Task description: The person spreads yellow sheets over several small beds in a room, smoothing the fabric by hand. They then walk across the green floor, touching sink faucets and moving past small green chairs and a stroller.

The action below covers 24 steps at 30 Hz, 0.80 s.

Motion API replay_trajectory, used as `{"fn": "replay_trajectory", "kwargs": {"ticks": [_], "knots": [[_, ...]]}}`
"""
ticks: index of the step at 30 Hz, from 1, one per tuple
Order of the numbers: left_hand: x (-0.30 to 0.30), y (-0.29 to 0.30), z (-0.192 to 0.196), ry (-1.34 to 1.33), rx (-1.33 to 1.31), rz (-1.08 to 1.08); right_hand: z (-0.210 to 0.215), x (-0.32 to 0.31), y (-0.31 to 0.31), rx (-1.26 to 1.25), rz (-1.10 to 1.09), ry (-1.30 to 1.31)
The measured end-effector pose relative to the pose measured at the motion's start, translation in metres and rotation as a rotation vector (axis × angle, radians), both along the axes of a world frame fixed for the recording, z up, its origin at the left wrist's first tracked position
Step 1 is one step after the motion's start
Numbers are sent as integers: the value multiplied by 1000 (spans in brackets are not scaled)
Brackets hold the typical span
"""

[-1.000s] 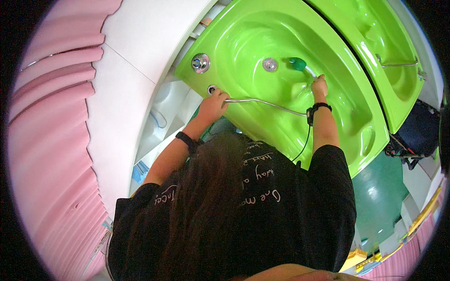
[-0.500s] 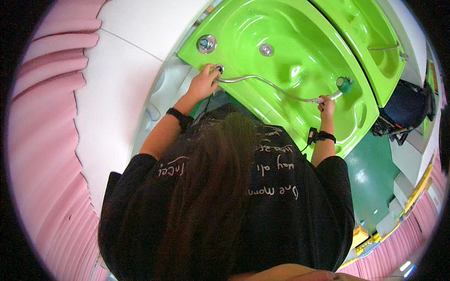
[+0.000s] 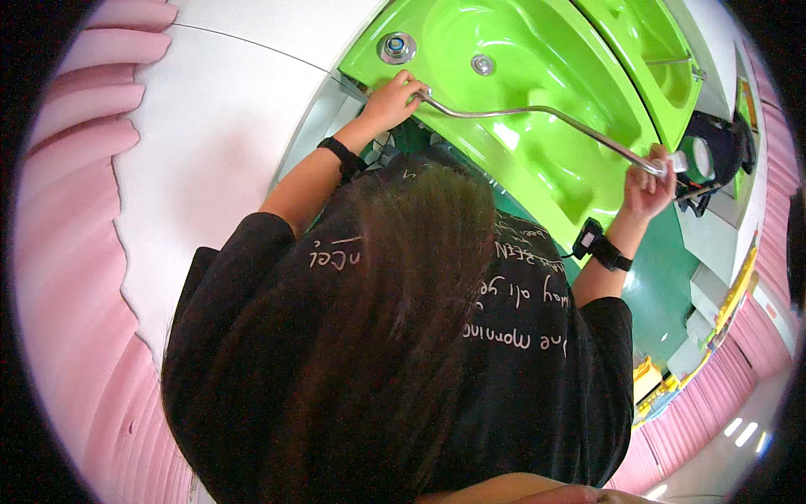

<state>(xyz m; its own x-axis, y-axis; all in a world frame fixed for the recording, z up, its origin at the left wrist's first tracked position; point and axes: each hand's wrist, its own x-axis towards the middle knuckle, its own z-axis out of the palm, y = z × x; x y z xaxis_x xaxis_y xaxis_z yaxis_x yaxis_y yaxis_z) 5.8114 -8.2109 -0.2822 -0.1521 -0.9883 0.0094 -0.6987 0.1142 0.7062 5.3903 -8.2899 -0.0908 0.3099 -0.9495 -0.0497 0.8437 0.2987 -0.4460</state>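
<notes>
Across the green tub (image 3: 537,76), the metal shower hose (image 3: 537,113) runs taut between both hands, left hand (image 3: 390,101) closed on its fitting end, right hand (image 3: 646,185) gripping the far end.

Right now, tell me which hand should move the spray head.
Probably the right hand: it grips the head end of the hose, while the left hand holds its base at the tub rim.

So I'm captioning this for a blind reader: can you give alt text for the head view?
A person in a black shirt leans over a bright green basin, left hand at the base of a metal hose on the rim, right hand gripping its far end. Pink padded walls surround them.
</notes>
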Motion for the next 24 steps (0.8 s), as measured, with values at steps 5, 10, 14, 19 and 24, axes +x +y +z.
{"fn": "replay_trajectory", "kwargs": {"ticks": [5, 10, 14, 19, 24], "knots": [[11, 0, -13, 72, 18, -39, 73, 38, 25, -169, -125, -60], [11, -1, -25, 60, -5, -106, 109, 73, 42, -302, -157, 46], [7, -4, -35, 60, -73, -117, 121, 99, 46, -316, -138, 241], [12, -1, -39, 48, -91, -123, 108, 117, 36, -341, -48, 355], [22, 4, -32, 53, 26, -131, 96, 134, 25, -318, 48, 285]]}}
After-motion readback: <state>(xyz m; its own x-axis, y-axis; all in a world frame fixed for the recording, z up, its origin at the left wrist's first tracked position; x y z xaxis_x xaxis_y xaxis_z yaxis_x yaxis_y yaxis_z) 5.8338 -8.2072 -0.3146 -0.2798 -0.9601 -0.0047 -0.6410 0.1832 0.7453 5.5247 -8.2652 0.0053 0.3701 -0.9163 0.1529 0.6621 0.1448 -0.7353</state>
